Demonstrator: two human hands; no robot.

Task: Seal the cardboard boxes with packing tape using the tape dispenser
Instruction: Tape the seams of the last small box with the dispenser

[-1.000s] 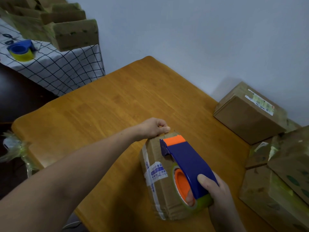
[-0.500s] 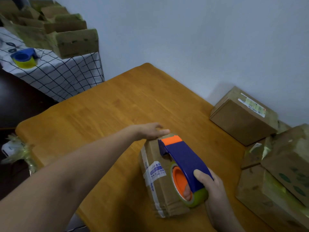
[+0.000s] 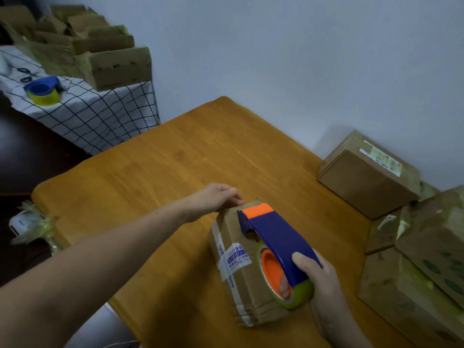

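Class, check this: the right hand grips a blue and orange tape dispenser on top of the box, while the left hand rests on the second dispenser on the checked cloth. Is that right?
Not quite. The head view shows the left hand at the far end of the box, not on the second dispenser, which lies untouched on the checked cloth. The right hand does grip the blue and orange dispenser on the box.

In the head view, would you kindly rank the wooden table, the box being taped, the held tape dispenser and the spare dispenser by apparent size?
1. Wooden table
2. Box being taped
3. Held tape dispenser
4. Spare dispenser; it sits farther away, so its true size may match the held one.
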